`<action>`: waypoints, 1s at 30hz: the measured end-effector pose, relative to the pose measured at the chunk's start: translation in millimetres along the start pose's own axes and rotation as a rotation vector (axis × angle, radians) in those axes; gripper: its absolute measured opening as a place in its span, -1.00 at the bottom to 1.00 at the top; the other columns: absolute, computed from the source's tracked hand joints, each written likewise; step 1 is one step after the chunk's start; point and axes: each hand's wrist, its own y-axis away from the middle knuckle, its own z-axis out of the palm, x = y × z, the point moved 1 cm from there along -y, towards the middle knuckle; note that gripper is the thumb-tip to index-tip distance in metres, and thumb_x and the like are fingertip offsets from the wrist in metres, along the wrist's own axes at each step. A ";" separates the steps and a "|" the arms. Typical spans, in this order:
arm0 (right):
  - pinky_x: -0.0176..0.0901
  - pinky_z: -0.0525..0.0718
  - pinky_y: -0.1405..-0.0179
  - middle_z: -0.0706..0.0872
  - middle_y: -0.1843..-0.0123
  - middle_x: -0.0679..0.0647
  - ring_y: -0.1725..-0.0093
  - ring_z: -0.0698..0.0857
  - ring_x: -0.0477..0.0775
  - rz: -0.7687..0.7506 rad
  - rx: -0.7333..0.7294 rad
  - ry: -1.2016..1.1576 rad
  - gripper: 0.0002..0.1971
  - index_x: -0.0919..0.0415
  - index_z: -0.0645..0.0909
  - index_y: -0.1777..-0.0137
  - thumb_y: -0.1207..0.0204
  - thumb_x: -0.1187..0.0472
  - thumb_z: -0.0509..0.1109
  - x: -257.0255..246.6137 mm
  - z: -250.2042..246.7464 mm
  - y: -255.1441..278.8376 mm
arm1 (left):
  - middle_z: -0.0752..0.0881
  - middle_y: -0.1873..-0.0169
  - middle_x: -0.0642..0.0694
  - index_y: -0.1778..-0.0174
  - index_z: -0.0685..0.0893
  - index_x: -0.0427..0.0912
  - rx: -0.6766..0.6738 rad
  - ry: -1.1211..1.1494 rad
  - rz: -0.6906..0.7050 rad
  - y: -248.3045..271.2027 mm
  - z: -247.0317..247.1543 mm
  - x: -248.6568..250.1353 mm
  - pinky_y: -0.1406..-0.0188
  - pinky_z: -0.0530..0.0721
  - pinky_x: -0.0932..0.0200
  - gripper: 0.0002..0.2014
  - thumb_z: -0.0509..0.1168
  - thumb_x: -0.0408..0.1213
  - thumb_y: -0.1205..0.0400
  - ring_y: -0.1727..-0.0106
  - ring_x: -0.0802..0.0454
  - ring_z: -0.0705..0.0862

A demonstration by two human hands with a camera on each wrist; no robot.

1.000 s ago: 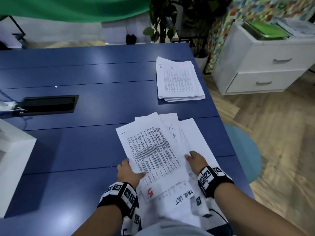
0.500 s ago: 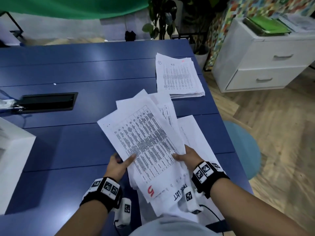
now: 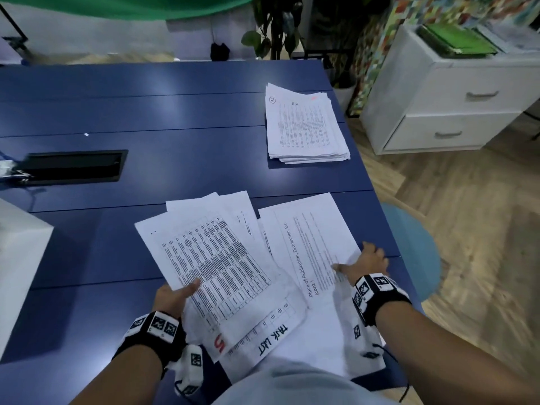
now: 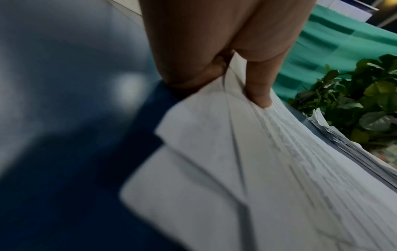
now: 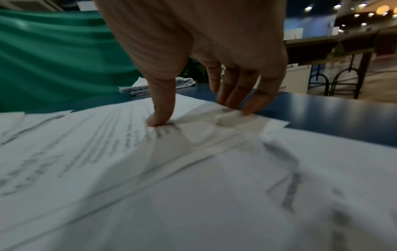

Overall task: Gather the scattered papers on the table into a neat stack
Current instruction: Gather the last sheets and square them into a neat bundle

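My left hand point(image 3: 181, 290) grips a fanned sheaf of printed sheets point(image 3: 216, 258) at its near left edge, thumb on top and fingers beneath. In the left wrist view that hand point(image 4: 236, 81) pinches the sheaf point(image 4: 257, 169) above the blue table point(image 3: 146, 112). My right hand point(image 3: 359, 260) rests on a loose sheet headed "Place of Publication" point(image 3: 315, 244) near the table's right edge. In the right wrist view the hand point(image 5: 195, 113) presses its thumb on the sheet point(image 5: 96, 144), fingertips at its far edge. A neat stack point(image 3: 304, 127) lies at the far right.
A black cable hatch point(image 3: 73, 166) is set into the table at the left, and a white box point(image 3: 17, 258) stands at the near left. Off the table's right edge are a teal stool point(image 3: 409, 249) and a white drawer cabinet point(image 3: 453, 97).
My right hand let go of the sheaf and moved right onto the uncovered loose sheet. My left hand now holds the sheaf alone, shifted left.
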 end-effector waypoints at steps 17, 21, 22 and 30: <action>-0.14 0.52 -0.01 0.66 -0.22 0.31 -0.20 0.63 0.32 -0.311 -0.088 -0.302 -0.73 0.28 0.56 -0.32 -0.68 0.26 0.21 -63.9 14.1 21.0 | 0.65 -0.33 -0.20 -0.41 0.58 -0.21 -0.113 0.109 0.032 -12.7 -5.0 -5.6 -0.38 0.51 -0.30 -0.12 0.57 0.20 -0.23 -0.35 -0.24 0.60; 0.08 0.54 -0.09 0.59 -0.22 0.19 -0.23 0.51 0.31 -0.400 0.121 -0.049 -0.76 0.16 0.69 -0.18 -0.64 0.14 0.27 -66.1 12.6 21.3 | 0.59 -0.39 -0.19 -0.43 0.53 -0.23 -0.185 0.144 0.058 -6.3 -1.3 4.4 -0.45 0.45 -0.14 -0.34 0.55 -0.15 -0.42 -0.43 -0.19 0.54; 0.07 0.55 -0.08 0.62 -0.19 0.23 -0.21 0.55 0.34 -0.416 0.159 -0.097 -0.77 0.20 0.70 -0.17 -0.63 0.20 0.26 -69.2 5.7 19.9 | 0.59 -0.38 -0.19 -0.44 0.51 -0.28 -0.188 0.173 0.041 -7.3 -0.7 4.4 -0.40 0.46 -0.07 -0.42 0.49 -0.30 -0.50 -0.41 -0.18 0.54; -0.44 0.46 0.00 0.73 0.03 0.24 0.01 0.69 0.13 -0.642 0.579 -0.605 -0.77 0.40 0.69 -0.08 -0.52 0.49 0.24 -119.9 -88.0 24.1 | 0.60 -0.36 -0.32 -0.39 0.54 -0.40 -0.170 0.219 -0.025 -15.7 1.3 -1.5 -0.37 0.49 -0.10 -0.52 0.41 -0.53 -0.53 -0.39 -0.27 0.57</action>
